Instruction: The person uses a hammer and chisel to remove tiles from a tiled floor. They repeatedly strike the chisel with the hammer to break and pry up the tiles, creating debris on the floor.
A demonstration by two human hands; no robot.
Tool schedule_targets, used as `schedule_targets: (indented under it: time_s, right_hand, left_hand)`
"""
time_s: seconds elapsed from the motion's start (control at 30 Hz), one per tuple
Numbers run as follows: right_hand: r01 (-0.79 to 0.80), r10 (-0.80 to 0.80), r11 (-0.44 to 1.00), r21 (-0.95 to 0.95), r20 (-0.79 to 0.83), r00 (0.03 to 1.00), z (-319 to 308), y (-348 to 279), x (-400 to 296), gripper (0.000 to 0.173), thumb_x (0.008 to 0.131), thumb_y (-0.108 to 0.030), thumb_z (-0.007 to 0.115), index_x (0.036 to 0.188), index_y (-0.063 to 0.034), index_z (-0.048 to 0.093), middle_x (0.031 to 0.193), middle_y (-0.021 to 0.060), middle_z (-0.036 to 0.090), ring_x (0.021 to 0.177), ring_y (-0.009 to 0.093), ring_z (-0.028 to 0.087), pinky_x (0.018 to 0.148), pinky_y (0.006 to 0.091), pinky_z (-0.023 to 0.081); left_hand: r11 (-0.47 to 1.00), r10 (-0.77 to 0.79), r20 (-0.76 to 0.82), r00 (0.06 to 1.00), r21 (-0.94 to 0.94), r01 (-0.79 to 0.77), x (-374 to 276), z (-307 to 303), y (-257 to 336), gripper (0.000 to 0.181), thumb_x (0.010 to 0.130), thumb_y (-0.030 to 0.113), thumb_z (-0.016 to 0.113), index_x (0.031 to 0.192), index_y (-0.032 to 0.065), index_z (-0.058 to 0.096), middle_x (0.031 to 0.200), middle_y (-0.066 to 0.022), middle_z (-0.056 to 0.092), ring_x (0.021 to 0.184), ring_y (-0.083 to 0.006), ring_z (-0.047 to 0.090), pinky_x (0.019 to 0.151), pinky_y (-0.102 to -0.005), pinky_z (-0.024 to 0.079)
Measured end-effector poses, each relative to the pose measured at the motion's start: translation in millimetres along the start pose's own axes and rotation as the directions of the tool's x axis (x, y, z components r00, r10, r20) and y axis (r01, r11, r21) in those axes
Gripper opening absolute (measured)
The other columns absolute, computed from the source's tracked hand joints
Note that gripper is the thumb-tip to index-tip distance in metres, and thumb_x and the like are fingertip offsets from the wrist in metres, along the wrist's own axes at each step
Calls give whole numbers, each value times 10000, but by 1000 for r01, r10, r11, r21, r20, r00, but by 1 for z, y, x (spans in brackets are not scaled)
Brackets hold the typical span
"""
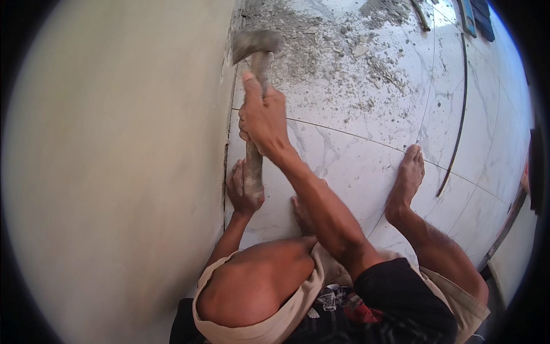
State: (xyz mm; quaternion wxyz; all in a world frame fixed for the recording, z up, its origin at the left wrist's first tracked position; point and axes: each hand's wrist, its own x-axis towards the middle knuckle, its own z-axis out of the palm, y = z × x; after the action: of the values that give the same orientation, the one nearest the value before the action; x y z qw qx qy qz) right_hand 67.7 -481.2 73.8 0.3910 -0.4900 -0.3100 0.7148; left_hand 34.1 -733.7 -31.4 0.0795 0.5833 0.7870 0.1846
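My right hand (264, 118) grips the wooden handle of a hammer or hatchet (254, 165). Its metal head is blurred, so the exact kind is unclear. The head is over the floor's edge, close to the plastered wall (129, 150). Below the handle's butt end, my left hand (240, 187) is low at the foot of the wall, fingers pointing forward. The handle covers part of that hand, and whether it holds anything cannot be seen. A narrow dark gap (225, 172) runs between the wall and the white marbled floor tiles (343, 159).
Grey mortar rubble (300, 47) litters the tiles ahead. A thin dark rod (460, 116) lies on the right, with a short bar (421, 15) farther off. Beside a blue-edged tool (467, 17) is dark cloth (483, 19). My bare foot (408, 176) rests on the tiles.
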Motion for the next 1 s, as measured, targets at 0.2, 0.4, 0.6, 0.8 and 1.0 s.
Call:
schedule_targets:
  time_s: [0.2,0.4,0.6,0.8,1.0]
  right_hand:
    - [314,-349,924,-217,-144,926,15,5,14,426,1072,-379,533,786,-71,470,562,6,448,441,113,460,389,312,363]
    - [49,-19,981,188,-159,987,12,-20,-5,441,1083,-353,509,774,-38,518,607,24,489,464,129,487,422,334,410]
    - [-240,242,970,-37,86,966,4,-30,27,425,1088,-391,507,812,-73,450,524,-22,419,369,96,402,324,290,336]
    - [163,-195,956,-245,-110,975,13,15,43,473,1060,-452,534,826,-44,477,569,31,460,405,109,458,327,322,358]
    - [160,-158,987,21,-68,985,15,-11,35,439,1059,-423,542,837,-56,445,576,46,466,402,128,450,340,312,362]
  left_hand:
    - [995,-9,63,998,98,3,1,-5,9,643,890,257,636,1441,-40,483,1369,-239,538,1196,-455,520,1058,-498,416]
    - [988,18,19,1000,151,-21,-3,-7,5,632,949,324,541,1474,-24,497,1360,-220,553,1233,-440,527,1052,-503,418]
    - [994,51,-23,998,94,-49,0,-8,8,627,937,305,548,1477,-9,503,1381,-216,543,1256,-420,518,1043,-476,428]
    - [995,38,16,999,88,-40,9,-8,16,605,937,284,558,1446,-41,519,1415,-225,522,1263,-418,500,1047,-490,424]
    - [989,-45,83,995,142,33,-5,-10,3,588,934,259,569,1438,-41,529,1432,-217,506,1263,-413,503,1068,-507,418]
